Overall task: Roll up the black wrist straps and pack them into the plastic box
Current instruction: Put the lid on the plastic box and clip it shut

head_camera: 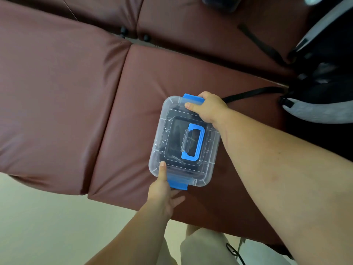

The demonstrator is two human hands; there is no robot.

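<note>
The lidded plastic box (184,140) lies near the maroon couch's (57,92) front edge, long axis pointing away. The right hand (207,108) grips the far blue latch (192,101); the left hand (162,190) pinches the near latch (178,183).

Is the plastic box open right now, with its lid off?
No, the clear lid sits on the plastic box, with the left hand pinching the near latch and the right hand gripping the far latch.
</note>
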